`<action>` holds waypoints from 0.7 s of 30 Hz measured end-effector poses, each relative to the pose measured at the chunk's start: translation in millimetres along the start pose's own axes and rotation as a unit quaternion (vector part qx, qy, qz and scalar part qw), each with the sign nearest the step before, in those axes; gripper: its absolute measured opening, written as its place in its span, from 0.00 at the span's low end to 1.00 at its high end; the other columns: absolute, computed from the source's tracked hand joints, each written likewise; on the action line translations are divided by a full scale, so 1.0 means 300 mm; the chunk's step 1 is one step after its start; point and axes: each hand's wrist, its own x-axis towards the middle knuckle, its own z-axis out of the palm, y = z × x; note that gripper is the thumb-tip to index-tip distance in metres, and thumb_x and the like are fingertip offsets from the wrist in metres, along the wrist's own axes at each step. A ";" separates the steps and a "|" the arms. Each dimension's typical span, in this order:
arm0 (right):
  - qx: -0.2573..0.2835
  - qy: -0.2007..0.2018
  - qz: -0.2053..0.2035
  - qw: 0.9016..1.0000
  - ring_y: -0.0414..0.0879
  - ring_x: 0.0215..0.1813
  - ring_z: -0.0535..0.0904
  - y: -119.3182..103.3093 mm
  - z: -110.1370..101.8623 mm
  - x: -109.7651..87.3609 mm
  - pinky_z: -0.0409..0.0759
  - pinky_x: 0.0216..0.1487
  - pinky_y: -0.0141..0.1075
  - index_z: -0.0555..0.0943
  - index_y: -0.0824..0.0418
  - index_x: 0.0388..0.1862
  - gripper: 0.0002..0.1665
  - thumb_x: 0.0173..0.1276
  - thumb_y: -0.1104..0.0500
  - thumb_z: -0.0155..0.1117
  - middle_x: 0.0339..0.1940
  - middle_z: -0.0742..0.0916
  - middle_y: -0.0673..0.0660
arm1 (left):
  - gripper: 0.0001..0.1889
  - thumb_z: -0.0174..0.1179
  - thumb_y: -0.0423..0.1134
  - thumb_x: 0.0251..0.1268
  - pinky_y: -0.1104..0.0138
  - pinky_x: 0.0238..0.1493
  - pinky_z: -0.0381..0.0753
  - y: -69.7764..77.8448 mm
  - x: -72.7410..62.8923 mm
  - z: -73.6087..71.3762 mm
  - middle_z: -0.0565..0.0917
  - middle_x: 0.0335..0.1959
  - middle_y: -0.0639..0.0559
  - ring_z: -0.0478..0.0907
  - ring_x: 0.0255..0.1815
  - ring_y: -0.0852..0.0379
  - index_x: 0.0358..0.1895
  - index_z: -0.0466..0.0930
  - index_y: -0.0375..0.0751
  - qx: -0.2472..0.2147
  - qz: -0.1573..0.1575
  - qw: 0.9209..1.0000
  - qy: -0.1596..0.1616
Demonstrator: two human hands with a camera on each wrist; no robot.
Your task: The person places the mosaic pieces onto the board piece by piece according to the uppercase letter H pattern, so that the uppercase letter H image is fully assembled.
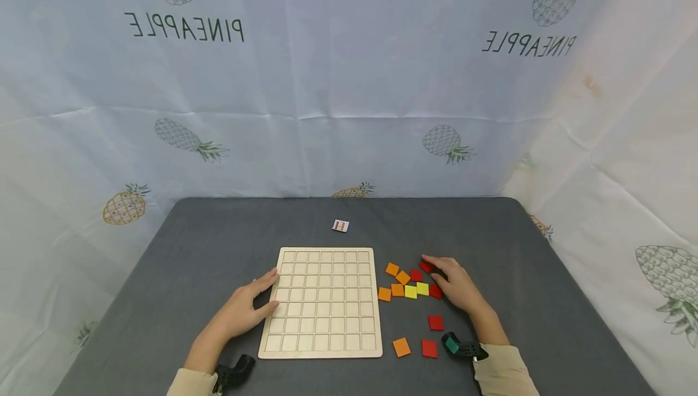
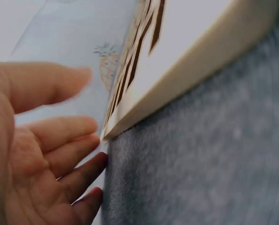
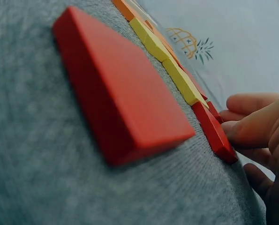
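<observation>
A pale wooden grid board [image 1: 323, 309] lies flat in the middle of the table. My left hand [image 1: 240, 311] is at its left side, with thumb and index finger spread and their tips at the rim. In the left wrist view, the fingers [image 2: 66, 129] stretch towards the raised edge of the board [image 2: 177, 79]. On the right, my right hand [image 1: 458, 284] reaches over the loose square tiles, thumb and index finger on either side of a red tile [image 1: 425, 267]. Another red tile [image 3: 214, 133] lies close by the thumb in the right wrist view.
Orange tiles [image 1: 397, 290], yellow tiles [image 1: 411, 292] and red tiles [image 1: 416, 275] cluster right of the board. Nearer the front lie an orange tile [image 1: 401, 347] and a red tile [image 1: 429, 349]. Behind the board is a small printed card [image 1: 340, 226]. A pineapple-print curtain [image 1: 327, 81] surrounds the grey table [image 1: 218, 226].
</observation>
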 end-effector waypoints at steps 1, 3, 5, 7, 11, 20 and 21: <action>0.001 0.003 0.001 1.000 0.61 0.61 0.72 0.003 0.003 -0.001 0.70 0.58 0.60 0.74 0.61 0.64 0.26 0.66 0.68 0.59 0.59 0.80 0.63 | 0.31 0.59 0.47 0.65 0.47 0.67 0.62 -0.006 -0.003 0.005 0.66 0.70 0.41 0.64 0.69 0.39 0.67 0.67 0.33 -0.005 0.000 1.000 0.003; 0.002 0.011 0.000 1.000 0.61 0.61 0.72 0.008 0.006 -0.004 0.70 0.58 0.60 0.75 0.62 0.63 0.26 0.65 0.67 0.61 0.59 0.80 0.62 | 0.30 0.60 0.46 0.64 0.50 0.69 0.59 -0.019 -0.007 0.015 0.67 0.70 0.43 0.64 0.69 0.42 0.66 0.68 0.34 -0.014 0.001 1.000 0.011; 0.001 0.022 -0.005 1.000 0.60 0.60 0.73 0.014 0.008 -0.007 0.72 0.57 0.59 0.76 0.62 0.61 0.25 0.64 0.67 0.62 0.57 0.80 0.62 | 0.29 0.60 0.45 0.64 0.51 0.69 0.58 -0.027 -0.010 0.021 0.67 0.70 0.44 0.63 0.70 0.42 0.66 0.69 0.36 -0.023 0.001 1.000 0.019; 0.002 0.036 -0.008 0.999 0.59 0.56 0.75 0.019 0.010 -0.010 0.74 0.54 0.56 0.78 0.63 0.59 0.23 0.63 0.66 0.64 0.53 0.81 0.61 | 0.28 0.60 0.44 0.64 0.51 0.69 0.58 -0.035 -0.010 0.026 0.67 0.70 0.45 0.63 0.70 0.42 0.66 0.69 0.38 -0.029 0.003 0.999 0.024; -0.011 0.065 -0.005 0.998 0.55 0.50 0.76 0.029 0.016 -0.016 0.76 0.50 0.53 0.82 0.64 0.53 0.20 0.60 0.65 0.67 0.45 0.81 0.58 | 0.28 0.60 0.43 0.64 0.47 0.67 0.61 -0.049 -0.007 0.033 0.67 0.70 0.46 0.64 0.69 0.39 0.67 0.70 0.40 -0.027 0.011 0.999 0.032; -0.023 0.102 0.005 0.994 0.54 0.46 0.78 0.022 0.020 -0.026 0.77 0.48 0.53 0.83 0.63 0.49 0.18 0.58 0.62 0.70 0.43 0.81 0.58 | 0.28 0.62 0.42 0.62 0.43 0.61 0.68 -0.053 -0.015 0.032 0.68 0.69 0.48 0.64 0.69 0.42 0.65 0.71 0.41 -0.042 0.007 0.998 0.042; -0.022 0.108 0.005 0.994 0.54 0.46 0.78 0.018 0.019 -0.027 0.77 0.48 0.53 0.84 0.62 0.48 0.18 0.57 0.62 0.71 0.42 0.81 0.57 | 0.28 0.62 0.42 0.62 0.43 0.62 0.68 -0.053 -0.017 0.032 0.68 0.70 0.48 0.64 0.69 0.42 0.66 0.71 0.41 -0.044 0.004 0.998 0.039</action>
